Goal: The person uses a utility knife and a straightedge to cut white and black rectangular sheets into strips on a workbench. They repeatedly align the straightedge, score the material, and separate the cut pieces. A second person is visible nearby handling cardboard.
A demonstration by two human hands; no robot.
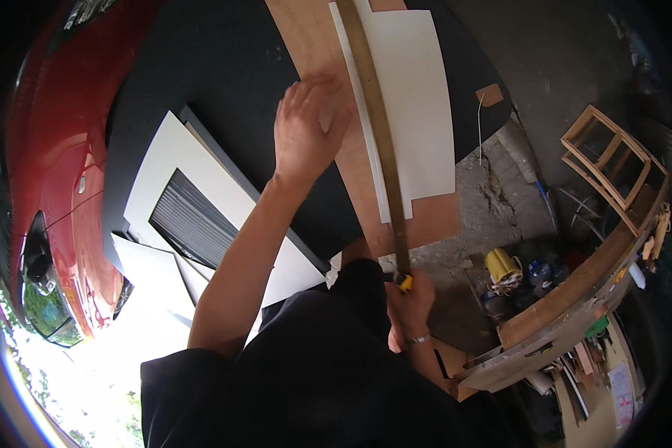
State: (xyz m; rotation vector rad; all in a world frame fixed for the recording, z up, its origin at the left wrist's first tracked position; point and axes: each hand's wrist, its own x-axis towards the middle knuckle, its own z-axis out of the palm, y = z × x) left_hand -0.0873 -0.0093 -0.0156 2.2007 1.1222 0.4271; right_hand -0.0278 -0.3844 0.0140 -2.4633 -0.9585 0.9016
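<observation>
My left hand (302,131) lies flat with fingers spread on a brown board (351,160) that rests on a black surface (231,67). A white sheet (418,104) lies on that board, and a long brown straightedge (381,127) runs along the sheet's left edge. At the straightedge's near end, my right hand (408,306) is closed around a small yellow-handled knife (404,282). A bracelet circles that wrist.
White boards and a framed grey panel (194,220) lie to the left on the black surface. A red car (52,164) stands at far left. To the right are cracked concrete floor (493,201), a wooden frame (608,164), a cluttered workbench (575,299) and a yellow tool (502,267).
</observation>
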